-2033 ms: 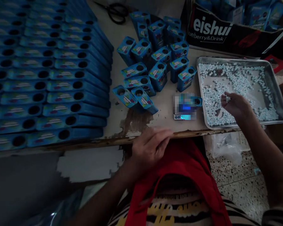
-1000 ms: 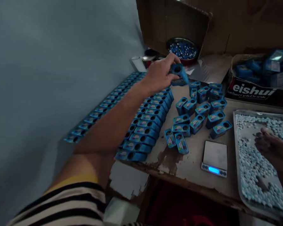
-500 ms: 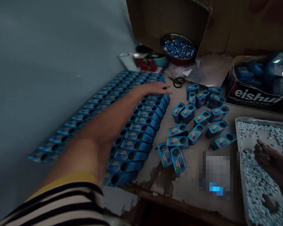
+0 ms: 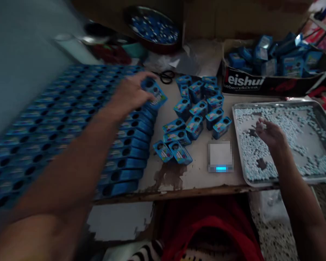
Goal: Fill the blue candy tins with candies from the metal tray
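My left hand grips a small blue candy box between thumb and fingers. It is lifted and tilted above the right edge of the packed rows of like boxes, each with a round dark hole in its top. My right hand is over a metal tray of small pale blue and white candies. A few pale candies seem to be pinched at its fingertips. Between the hands, a loose group of blue boxes stands on the table.
A scale with a lit display sits left of the tray. Behind are black scissors, a bowl of blue and silver pieces and a black carton full of blue boxes. A wall borders the left side.
My left hand, empty before, now holds a blue box from the rows' right edge. The view has swung to the right. My right hand remains at the tray, now near its upper left part.
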Tool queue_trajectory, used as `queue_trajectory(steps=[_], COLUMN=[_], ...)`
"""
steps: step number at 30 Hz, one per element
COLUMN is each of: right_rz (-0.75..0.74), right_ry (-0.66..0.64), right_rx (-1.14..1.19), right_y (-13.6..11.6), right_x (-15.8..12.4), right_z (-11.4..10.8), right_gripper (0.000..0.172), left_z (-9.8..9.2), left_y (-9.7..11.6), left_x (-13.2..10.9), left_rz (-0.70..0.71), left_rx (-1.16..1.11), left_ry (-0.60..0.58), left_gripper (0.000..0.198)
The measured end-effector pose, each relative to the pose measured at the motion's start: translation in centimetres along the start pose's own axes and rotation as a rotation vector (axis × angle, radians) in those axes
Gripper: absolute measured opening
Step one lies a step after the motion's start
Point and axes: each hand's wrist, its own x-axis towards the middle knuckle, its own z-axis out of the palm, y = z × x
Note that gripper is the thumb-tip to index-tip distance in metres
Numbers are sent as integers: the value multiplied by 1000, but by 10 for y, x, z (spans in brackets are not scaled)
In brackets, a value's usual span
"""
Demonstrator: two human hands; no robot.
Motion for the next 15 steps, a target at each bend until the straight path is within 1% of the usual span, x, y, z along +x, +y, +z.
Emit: queue_trajectory(steps=[1,2,3,4,5,6,8,9,10,11,12,13,14,15], right_rz=[-7,-23,-37,-49,-57,-59,-84,-112,-145,-180,-209,-230,-240,-242], right_ry=[21,20,2,-29,-59,-76,-70,-73,-101,-155,-232,-317,-398,-463], right_rx=[19,25,14,-13,-54,-113,-264,-349,-435,-519,-599,-675,-746,-810], right_y=[-2,-2,-2,0,2,6,12,15,16,16,15,12,8,5], right_x=[2,4,5,5,4,2,-7,-13,-21,-29,-39,-49,-59,-68], right_z=[-1,-2,-1,1,3,6,11,14,16,18,20,23,27,31], right_gripper=[16,18,19,19,18,17,14,14,15,16,17,19,20,22], left_z=[-13,-22,-26,-24,-17,-5,29,48,66,81,93,102,106,106], left_y=[11,27,48,73,101,128,176,193,204,209,210,208,204,198], left_x=[-7,-17,-31,-49,-68,-87,-119,-131,-140,-146,-151,-154,-156,-159], left_rz=[97,179,243,286,314,329,359,381,396,410,419,426,434,446], left_rx=[-20,-87,-182,-269,-313,-291,-153,-96,-46,-13,0,-11,-43,-89], left_ry=[-23,-89,-176,-275,-351,-395,-493,-555,-596,-635,-658,-666,-663,-642], left_gripper=[72,76,78,79,78,71,57,56,55,55,56,58,59,60])
